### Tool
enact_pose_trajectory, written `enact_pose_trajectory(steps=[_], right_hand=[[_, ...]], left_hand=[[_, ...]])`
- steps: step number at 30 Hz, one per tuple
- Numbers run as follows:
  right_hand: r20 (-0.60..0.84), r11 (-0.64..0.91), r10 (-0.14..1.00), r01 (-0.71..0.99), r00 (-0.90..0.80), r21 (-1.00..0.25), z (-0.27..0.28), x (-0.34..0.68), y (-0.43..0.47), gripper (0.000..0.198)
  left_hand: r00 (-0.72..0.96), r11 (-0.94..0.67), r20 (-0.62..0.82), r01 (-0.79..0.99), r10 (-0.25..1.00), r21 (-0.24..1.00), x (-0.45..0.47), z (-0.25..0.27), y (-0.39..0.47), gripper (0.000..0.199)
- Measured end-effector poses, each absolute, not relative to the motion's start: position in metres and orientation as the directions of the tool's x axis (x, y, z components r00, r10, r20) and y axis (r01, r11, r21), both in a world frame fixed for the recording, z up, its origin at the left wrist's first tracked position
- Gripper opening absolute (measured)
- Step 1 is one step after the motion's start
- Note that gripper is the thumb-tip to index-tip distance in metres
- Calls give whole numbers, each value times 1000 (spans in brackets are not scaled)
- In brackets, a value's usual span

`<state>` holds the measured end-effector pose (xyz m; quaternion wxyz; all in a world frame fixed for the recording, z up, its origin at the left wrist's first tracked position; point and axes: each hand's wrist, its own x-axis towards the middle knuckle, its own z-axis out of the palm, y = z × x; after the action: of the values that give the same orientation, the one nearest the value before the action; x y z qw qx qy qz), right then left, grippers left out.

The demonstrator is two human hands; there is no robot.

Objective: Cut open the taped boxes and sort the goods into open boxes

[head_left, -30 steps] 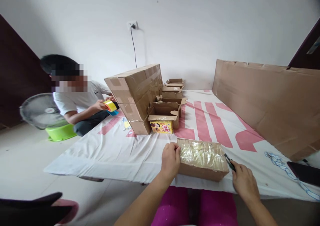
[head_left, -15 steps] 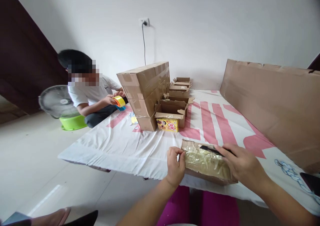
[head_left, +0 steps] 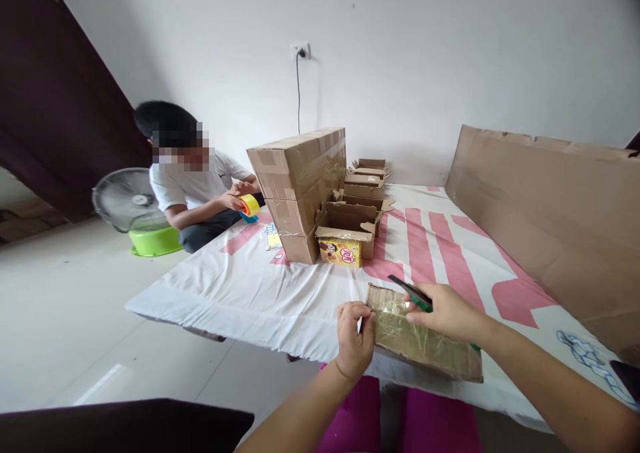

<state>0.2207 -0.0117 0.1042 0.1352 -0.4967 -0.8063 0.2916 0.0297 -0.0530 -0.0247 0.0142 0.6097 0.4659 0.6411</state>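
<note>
A small cardboard box point(head_left: 427, 346) lies at the near edge of the cloth-covered table, its top sealed with shiny clear tape. My left hand point(head_left: 354, 339) pinches the box's left end between thumb and curled fingers. In my right hand point(head_left: 447, 311) is a utility knife point(head_left: 411, 291) with a black and green body. The knife is over the box's far edge, pointing up and left. Whether its blade touches the tape I cannot tell.
Stacked sealed cartons point(head_left: 295, 199) stand at mid-table, beside a row of open cartons point(head_left: 350, 218) and a yellow printed box point(head_left: 341, 251). A large cardboard sheet point(head_left: 540, 219) rises at right. Across the table a person point(head_left: 200, 186) holds yellow tape point(head_left: 250, 205) near a fan point(head_left: 127, 199).
My right hand has moved left along the box, and the knife now tilts more steeply. My left hand keeps its hold on the left end. The view has shifted slightly.
</note>
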Motion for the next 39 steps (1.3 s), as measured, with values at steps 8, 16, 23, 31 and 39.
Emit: enact_pose_trajectory(steps=[8, 16, 23, 31, 39], right_hand=[[-111, 337, 874, 755, -473, -562, 88, 194, -7, 14], [-139, 328, 827, 669, -544, -667, 104, 203, -15, 22], [132, 575, 817, 772, -562, -269, 117, 234, -24, 41], [201, 675, 684, 713, -701, 189, 108, 227, -35, 43], [203, 678, 640, 669, -741, 306, 114, 212, -32, 39]], left_hand=[[-267, -527, 682, 467, 681, 710, 26, -28, -56, 3], [-244, -370, 407, 183, 880, 911, 27, -21, -61, 28], [-210, -297, 301, 49, 930, 953, 27, -10, -57, 30], [-253, -334, 331, 34, 909, 942, 37, -15, -57, 33], [-278, -378, 371, 30, 886, 925, 41, -20, -54, 36]])
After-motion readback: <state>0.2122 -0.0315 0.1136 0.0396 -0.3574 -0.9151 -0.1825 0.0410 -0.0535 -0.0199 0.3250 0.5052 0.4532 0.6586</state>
